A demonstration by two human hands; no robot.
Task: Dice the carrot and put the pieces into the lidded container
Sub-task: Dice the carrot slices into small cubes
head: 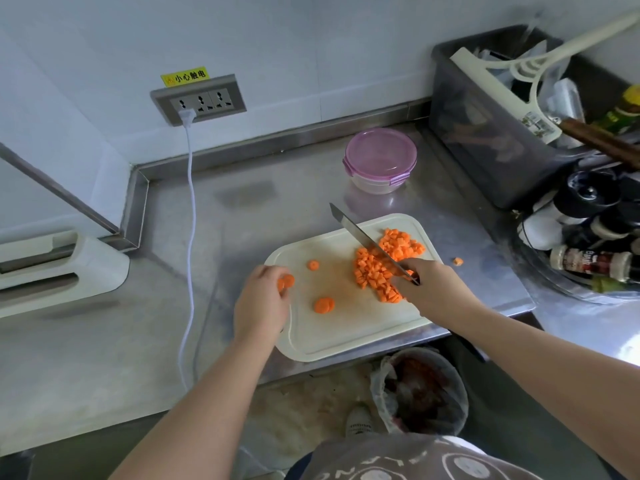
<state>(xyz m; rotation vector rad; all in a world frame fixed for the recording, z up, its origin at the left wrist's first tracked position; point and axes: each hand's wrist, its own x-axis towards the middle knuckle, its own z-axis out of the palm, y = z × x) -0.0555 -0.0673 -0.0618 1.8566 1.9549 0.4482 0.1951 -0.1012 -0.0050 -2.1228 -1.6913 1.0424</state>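
Carrot dice (384, 265): heaped far-right on board (332, 344) — one stray bit (458, 261) on counter (242, 237).
Loose slices (324, 305): two, mid-board.
L hand (263, 299): pinches carrot rounds (286, 282), board's left edge.
R hand (433, 292): grips knife (363, 237) — blade over dice.
Container (380, 161): lid on, behind board.

Orange diced carrot (384, 265) lies heaped; two round slices (324, 305) lie flat at its 9 o'clock, one stray cube (458, 261) at 3 o'clock. The clear container (375, 185), pink lid (380, 152) on, stands at 12 o'clock.
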